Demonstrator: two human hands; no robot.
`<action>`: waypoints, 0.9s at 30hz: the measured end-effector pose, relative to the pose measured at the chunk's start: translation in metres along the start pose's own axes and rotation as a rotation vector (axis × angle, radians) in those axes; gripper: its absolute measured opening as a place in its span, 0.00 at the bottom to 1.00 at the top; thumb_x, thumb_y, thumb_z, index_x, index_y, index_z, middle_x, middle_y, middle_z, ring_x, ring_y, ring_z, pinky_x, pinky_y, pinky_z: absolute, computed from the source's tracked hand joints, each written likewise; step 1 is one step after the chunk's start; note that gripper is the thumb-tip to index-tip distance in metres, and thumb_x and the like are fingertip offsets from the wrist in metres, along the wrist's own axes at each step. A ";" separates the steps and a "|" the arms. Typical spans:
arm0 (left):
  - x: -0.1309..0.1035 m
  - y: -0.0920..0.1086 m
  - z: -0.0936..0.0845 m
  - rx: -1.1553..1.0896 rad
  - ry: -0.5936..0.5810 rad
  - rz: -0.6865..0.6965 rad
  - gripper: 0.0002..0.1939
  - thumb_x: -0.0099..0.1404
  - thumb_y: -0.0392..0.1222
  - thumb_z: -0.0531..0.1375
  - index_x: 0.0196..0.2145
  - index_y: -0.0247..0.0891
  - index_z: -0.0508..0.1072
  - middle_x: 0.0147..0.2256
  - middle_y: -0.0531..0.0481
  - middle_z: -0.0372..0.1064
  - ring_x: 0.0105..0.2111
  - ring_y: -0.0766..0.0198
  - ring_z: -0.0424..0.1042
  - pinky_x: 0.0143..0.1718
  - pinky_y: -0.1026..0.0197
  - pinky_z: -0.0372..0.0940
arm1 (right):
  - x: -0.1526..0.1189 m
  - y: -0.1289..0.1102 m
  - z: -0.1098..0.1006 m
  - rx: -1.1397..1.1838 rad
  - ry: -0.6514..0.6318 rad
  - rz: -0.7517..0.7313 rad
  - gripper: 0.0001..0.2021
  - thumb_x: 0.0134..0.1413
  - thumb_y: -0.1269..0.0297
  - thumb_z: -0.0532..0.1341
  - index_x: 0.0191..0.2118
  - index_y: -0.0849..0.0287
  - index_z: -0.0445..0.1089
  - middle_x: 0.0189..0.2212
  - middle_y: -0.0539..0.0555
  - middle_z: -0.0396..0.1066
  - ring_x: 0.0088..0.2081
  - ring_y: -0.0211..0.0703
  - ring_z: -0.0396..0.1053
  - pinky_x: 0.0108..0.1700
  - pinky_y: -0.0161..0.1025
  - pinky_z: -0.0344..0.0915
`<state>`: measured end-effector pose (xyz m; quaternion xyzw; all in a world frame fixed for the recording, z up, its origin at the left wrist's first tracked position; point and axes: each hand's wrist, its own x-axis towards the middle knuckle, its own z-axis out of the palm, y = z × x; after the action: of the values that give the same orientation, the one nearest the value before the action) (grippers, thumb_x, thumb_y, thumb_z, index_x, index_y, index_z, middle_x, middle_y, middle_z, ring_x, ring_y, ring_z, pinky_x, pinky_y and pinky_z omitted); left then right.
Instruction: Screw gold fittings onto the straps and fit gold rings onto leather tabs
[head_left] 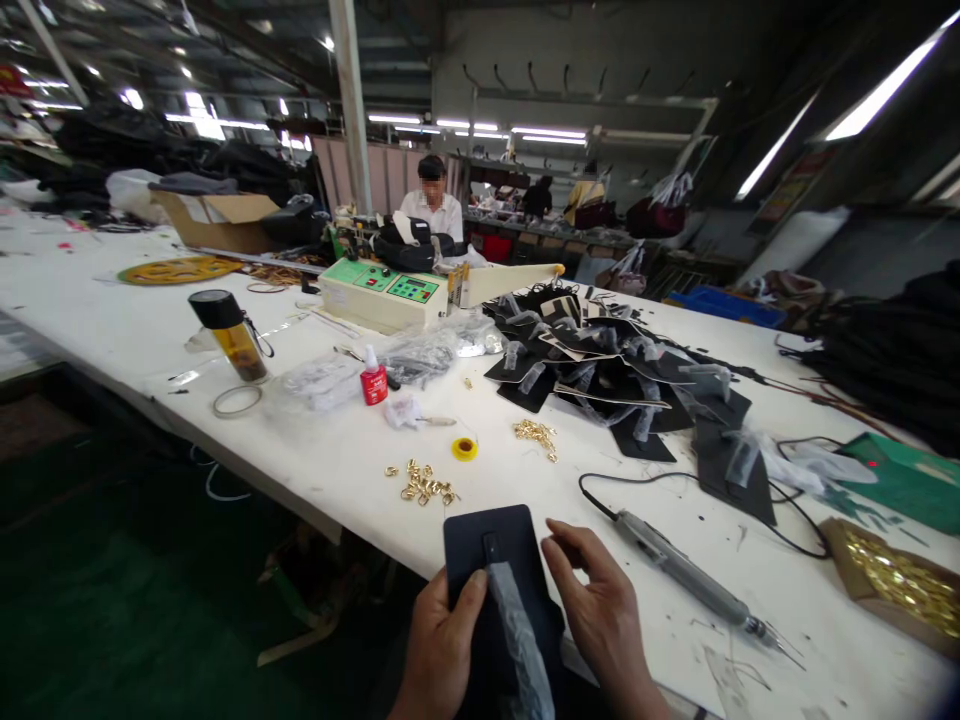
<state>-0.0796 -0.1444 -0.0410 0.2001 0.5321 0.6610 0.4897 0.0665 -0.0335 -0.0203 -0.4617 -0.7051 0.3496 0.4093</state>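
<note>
A flat black panel (466,535) with rounded corners is in my left hand (442,630), whose thumb presses on its face beside a strap (517,620) wrapped in clear plastic. The strap's top end sits in a small tab near the panel's upper middle. My right hand (596,610) is at the panel's right edge, fingers bent and apart, with nothing visible in them. Beyond the panel on the white table lie gold metal fittings (424,485) and a second small gold pile (536,435). Right of my right hand rests a grey electric screwdriver (682,565) on a black cord.
Black panels (600,370) with wrapped straps are heaped at the back right. A yellow tape roll (464,449), red bottle (373,378), dark-lidded drink bottle (231,335) and cream machine (382,295) stand beyond. A box of gold parts (900,580) is far right. A co-worker (433,200) sits across.
</note>
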 end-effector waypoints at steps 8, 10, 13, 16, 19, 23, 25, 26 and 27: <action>-0.037 0.022 -0.098 -0.159 0.387 -0.065 0.33 0.56 0.60 0.74 0.55 0.40 0.79 0.50 0.43 0.81 0.51 0.45 0.80 0.56 0.48 0.74 | 0.045 -0.027 0.105 -0.270 -0.308 -0.153 0.08 0.63 0.59 0.64 0.41 0.51 0.80 0.39 0.52 0.79 0.33 0.43 0.75 0.40 0.41 0.68; -0.042 0.027 -0.102 -0.199 0.385 -0.056 0.33 0.56 0.58 0.74 0.56 0.40 0.79 0.52 0.42 0.81 0.52 0.45 0.80 0.56 0.48 0.74 | 0.050 -0.025 0.117 -0.348 -0.328 -0.148 0.07 0.62 0.60 0.65 0.42 0.51 0.80 0.39 0.51 0.79 0.35 0.43 0.75 0.40 0.40 0.66; -0.046 0.030 -0.103 -0.204 0.387 -0.043 0.33 0.56 0.56 0.74 0.56 0.39 0.79 0.52 0.41 0.81 0.53 0.44 0.79 0.56 0.49 0.74 | 0.053 -0.022 0.125 -0.426 -0.344 -0.132 0.05 0.62 0.61 0.65 0.39 0.52 0.80 0.38 0.51 0.79 0.36 0.44 0.74 0.38 0.39 0.63; -0.047 0.031 -0.106 -0.191 0.372 -0.036 0.32 0.57 0.57 0.74 0.56 0.38 0.79 0.51 0.41 0.81 0.54 0.46 0.79 0.57 0.50 0.73 | 0.057 -0.021 0.128 -0.440 -0.337 -0.112 0.05 0.60 0.61 0.66 0.36 0.53 0.80 0.36 0.52 0.79 0.36 0.45 0.73 0.37 0.39 0.61; -0.048 0.031 -0.109 -0.166 0.321 -0.011 0.30 0.61 0.56 0.72 0.56 0.38 0.79 0.52 0.41 0.80 0.54 0.46 0.78 0.56 0.51 0.73 | 0.061 -0.016 0.129 -0.407 -0.339 -0.102 0.04 0.59 0.63 0.66 0.36 0.54 0.80 0.35 0.53 0.79 0.36 0.46 0.73 0.38 0.40 0.61; -0.049 0.031 -0.109 -0.139 0.294 0.000 0.29 0.63 0.56 0.71 0.56 0.37 0.79 0.52 0.42 0.80 0.53 0.47 0.78 0.56 0.52 0.72 | 0.065 -0.013 0.123 -0.286 -0.355 -0.082 0.06 0.58 0.66 0.64 0.36 0.54 0.81 0.37 0.54 0.81 0.39 0.47 0.76 0.45 0.41 0.67; -0.050 0.031 -0.106 -0.127 0.287 0.003 0.29 0.63 0.56 0.71 0.56 0.37 0.79 0.52 0.42 0.80 0.53 0.47 0.78 0.56 0.52 0.72 | 0.061 -0.019 0.115 -0.213 -0.352 -0.057 0.08 0.60 0.64 0.63 0.38 0.55 0.81 0.38 0.54 0.82 0.39 0.46 0.77 0.45 0.41 0.70; -0.051 0.031 -0.104 -0.115 0.279 0.004 0.29 0.63 0.56 0.70 0.56 0.37 0.79 0.52 0.42 0.80 0.52 0.47 0.78 0.55 0.52 0.72 | 0.055 -0.025 0.108 -0.144 -0.349 -0.025 0.09 0.61 0.61 0.64 0.40 0.56 0.81 0.38 0.54 0.82 0.38 0.46 0.77 0.44 0.41 0.71; -0.052 0.032 -0.101 -0.094 0.270 0.012 0.29 0.64 0.56 0.70 0.56 0.37 0.79 0.51 0.42 0.81 0.52 0.47 0.79 0.55 0.52 0.72 | 0.048 -0.033 0.101 -0.049 -0.350 0.020 0.11 0.61 0.57 0.64 0.41 0.57 0.81 0.37 0.54 0.82 0.36 0.46 0.77 0.42 0.41 0.72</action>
<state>-0.1501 -0.2388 -0.0351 0.0892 0.5604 0.7090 0.4186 -0.0475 -0.0105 -0.0220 -0.4104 -0.7694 0.4113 0.2653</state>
